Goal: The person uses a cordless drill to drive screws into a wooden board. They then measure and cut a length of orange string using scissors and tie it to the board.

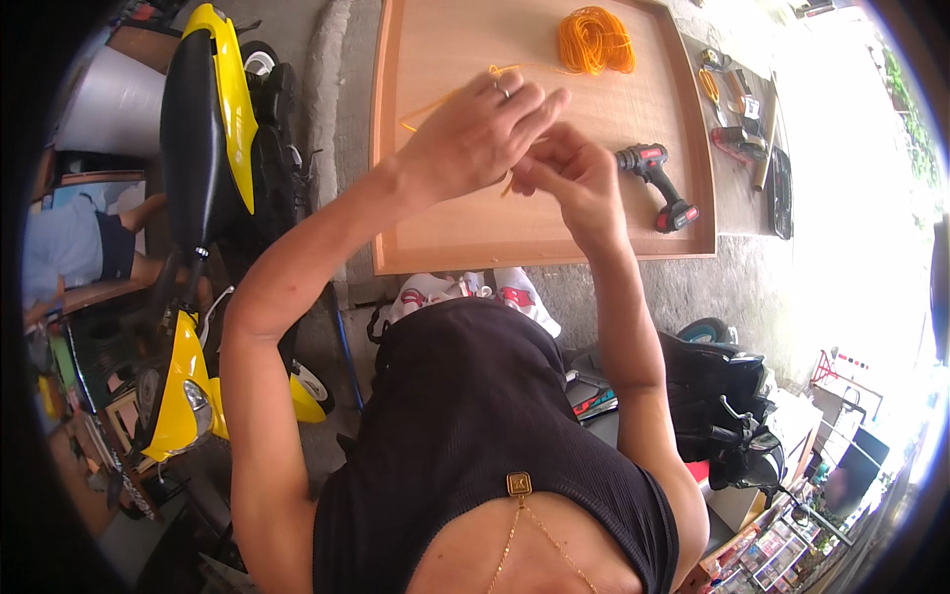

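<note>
Brown wooden panel, bordered by raised rim. Coil of orange cord laid near far edge, right of middle; thin strand led off leftward, contact with wood unclear. Black-and-red cordless drill laid on side near right rim, chuck pointed left, battery end turned toward near right corner.

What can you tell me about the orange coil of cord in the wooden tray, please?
The coil of cord is a thick, rounded bundle of many thin, bright orange loops, plastic-like in look. It lies on the floor of the wooden tray, toward the far right. A thin strand runs from its left side toward the left hand; no hand touches the bundle.
</note>
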{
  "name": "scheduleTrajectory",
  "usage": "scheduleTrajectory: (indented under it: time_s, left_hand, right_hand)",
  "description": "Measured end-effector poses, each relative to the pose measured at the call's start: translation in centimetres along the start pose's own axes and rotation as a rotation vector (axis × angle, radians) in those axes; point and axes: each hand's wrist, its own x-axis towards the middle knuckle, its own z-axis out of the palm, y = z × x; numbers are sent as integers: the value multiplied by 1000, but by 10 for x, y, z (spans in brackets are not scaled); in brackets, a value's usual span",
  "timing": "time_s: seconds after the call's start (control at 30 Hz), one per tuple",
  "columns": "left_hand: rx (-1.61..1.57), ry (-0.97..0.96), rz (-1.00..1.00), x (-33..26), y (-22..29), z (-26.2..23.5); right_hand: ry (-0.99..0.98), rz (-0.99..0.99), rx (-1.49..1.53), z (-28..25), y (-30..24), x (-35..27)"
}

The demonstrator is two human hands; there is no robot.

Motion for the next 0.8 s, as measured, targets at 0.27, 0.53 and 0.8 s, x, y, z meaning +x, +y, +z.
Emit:
scheduleTrajectory:
  time_s: [0.27, 0.53, 0.8]
  left_hand:
    - [-413, -173, -286, -119, 79, 115]
    - [-620, -157, -716, -161, 119, 138]
    - [-480, -351, -975, -168, 139, 141]
  right_hand:
    - [-140, 374, -495, -56, 191, -17]
    - [-559, 535, -78, -54, 232, 2]
    - [-572, 489, -139, -55, 265, -12]
